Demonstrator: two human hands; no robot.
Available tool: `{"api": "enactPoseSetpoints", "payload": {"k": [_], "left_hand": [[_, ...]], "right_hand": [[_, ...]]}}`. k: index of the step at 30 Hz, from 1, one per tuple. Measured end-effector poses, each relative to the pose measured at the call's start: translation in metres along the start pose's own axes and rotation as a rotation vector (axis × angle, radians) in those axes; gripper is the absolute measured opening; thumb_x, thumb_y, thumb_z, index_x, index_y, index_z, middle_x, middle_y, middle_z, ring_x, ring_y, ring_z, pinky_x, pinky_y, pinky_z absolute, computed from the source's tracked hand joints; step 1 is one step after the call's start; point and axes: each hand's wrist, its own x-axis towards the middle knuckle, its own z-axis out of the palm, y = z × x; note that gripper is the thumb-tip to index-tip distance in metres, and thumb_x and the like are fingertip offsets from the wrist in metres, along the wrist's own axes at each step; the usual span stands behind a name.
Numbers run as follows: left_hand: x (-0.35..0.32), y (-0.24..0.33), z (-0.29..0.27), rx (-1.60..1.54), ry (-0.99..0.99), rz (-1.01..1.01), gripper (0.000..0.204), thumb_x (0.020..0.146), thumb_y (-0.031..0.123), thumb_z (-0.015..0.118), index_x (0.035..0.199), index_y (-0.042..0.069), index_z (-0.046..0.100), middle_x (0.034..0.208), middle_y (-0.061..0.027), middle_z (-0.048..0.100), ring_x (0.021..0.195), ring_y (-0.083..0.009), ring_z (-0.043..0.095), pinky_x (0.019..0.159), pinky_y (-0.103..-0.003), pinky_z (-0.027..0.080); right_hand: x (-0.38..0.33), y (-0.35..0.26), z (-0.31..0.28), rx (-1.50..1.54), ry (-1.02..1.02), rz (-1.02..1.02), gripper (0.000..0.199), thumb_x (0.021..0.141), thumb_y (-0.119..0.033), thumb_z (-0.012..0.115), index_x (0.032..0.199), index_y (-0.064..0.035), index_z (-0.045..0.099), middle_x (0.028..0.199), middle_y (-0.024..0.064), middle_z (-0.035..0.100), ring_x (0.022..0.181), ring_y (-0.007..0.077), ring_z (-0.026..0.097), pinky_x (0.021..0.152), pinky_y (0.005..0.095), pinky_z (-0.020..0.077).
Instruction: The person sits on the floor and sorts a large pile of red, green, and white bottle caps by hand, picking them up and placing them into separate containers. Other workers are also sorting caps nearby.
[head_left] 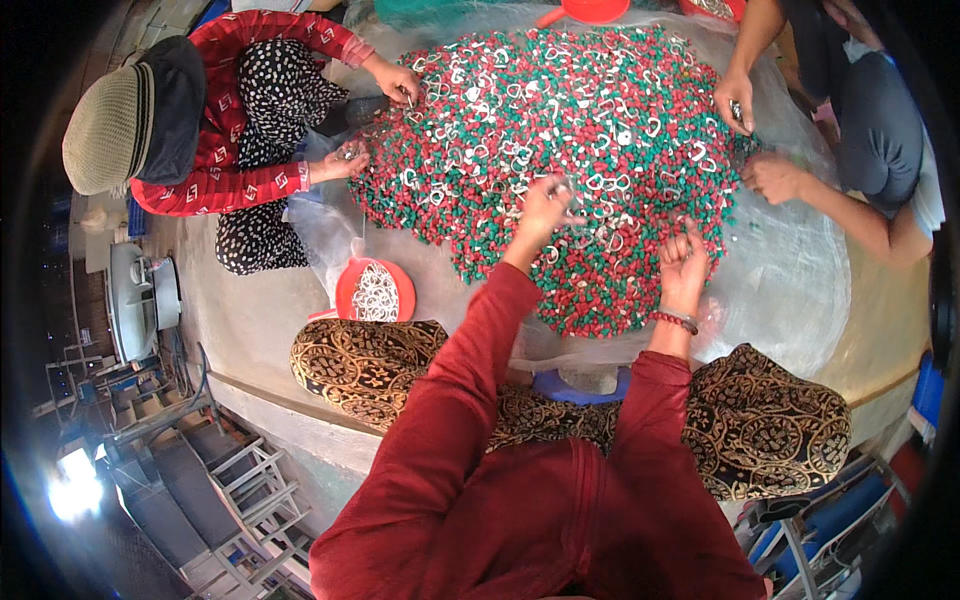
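Observation:
A broad pile of small red and green pieces (pixel 600 290), mixed with white ring-shaped and hooked pieces (pixel 608 184), spreads in front of me on clear plastic sheeting. Over the middle of it is my left hand (pixel 543 212), fingers curled around something pale that is too blurred to name. My right hand (pixel 682 265), with a beaded bracelet (pixel 675 321) at the wrist, hovers at the pile's near right side. Its fingers are pinched together, and what they hold, if anything, is too small to make out.
A red strainer-like bowl (pixel 404 290) of white pieces sits left of my knee. At the left, a person in a red patterned sleeve (pixel 235 196) works at the pile; at the right, another person's hands (pixel 772 178) do too. A blue rim (pixel 580 390) shows between my legs.

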Motion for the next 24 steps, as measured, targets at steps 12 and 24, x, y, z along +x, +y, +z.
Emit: {"api": "enactPoseSetpoints", "payload": {"k": [12,24], "left_hand": [[-0.010,0.001,-0.053,1.085,0.087,0.372,0.025,0.074,0.005,0.063,0.099,0.009,0.067,0.083,-0.0144,0.067,0.083,-0.0336,0.064,0.076,-0.043,0.051],[-0.080,-0.062,-0.029,1.240,0.205,0.291,0.023,0.076,0.015,0.068,0.095,0.005,0.059,0.093,-0.0146,0.055,0.091,-0.0348,0.057,0.074,-0.045,0.048]], "right_hand": [[-0.009,-0.025,0.020,-0.285,0.160,-0.168,0.033,0.082,-0.001,0.057,0.115,-0.0026,0.055,0.081,0.0009,0.050,0.068,0.0105,0.050,0.060,0.0279,0.0453],[0.011,0.049,-0.023,-1.553,0.016,-0.414,0.029,0.076,-0.025,0.073,0.090,-0.0042,0.059,0.069,0.0139,0.061,0.060,0.0259,0.058,0.060,0.0372,0.0466]]}}
